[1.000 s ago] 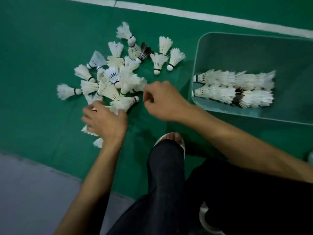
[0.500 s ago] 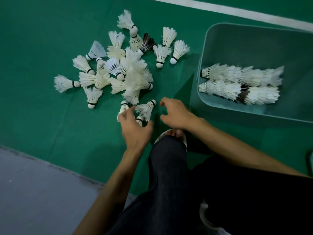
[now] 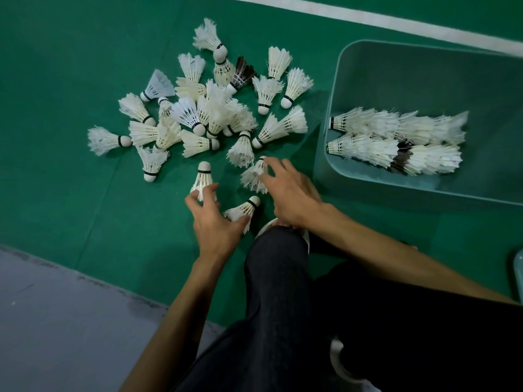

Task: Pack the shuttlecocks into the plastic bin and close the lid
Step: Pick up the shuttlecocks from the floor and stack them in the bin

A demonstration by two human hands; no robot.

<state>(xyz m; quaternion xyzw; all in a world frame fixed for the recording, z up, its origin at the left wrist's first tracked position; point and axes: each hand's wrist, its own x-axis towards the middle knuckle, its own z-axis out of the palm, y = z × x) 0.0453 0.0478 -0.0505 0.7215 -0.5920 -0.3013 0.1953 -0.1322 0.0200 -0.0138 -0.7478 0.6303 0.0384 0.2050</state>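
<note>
Several white shuttlecocks [image 3: 212,114] lie scattered on the green floor, one dark-feathered shuttlecock [image 3: 242,75] among them. The translucent plastic bin [image 3: 396,66] stands open at the right, with two rows of nested shuttlecocks [image 3: 396,137] lying in it. My left hand [image 3: 218,224] curls its fingers over the feather skirt of a near shuttlecock [image 3: 203,176], and its thumb touches another shuttlecock [image 3: 244,209]. My right hand [image 3: 291,193] rests with spread fingers on a third shuttlecock [image 3: 253,176], just left of the bin's near corner.
My bent knee in dark trousers [image 3: 277,278] and a white shoe [image 3: 305,236] sit right behind both hands. A white court line [image 3: 368,17] runs behind the bin. Grey floor [image 3: 70,321] starts at the lower left. A pale plastic edge [image 3: 519,275] shows at the far right.
My left hand dragged a few shuttlecocks out of the pile toward my knee, and they now lie spread apart. My right hand has moved forward onto one of them.
</note>
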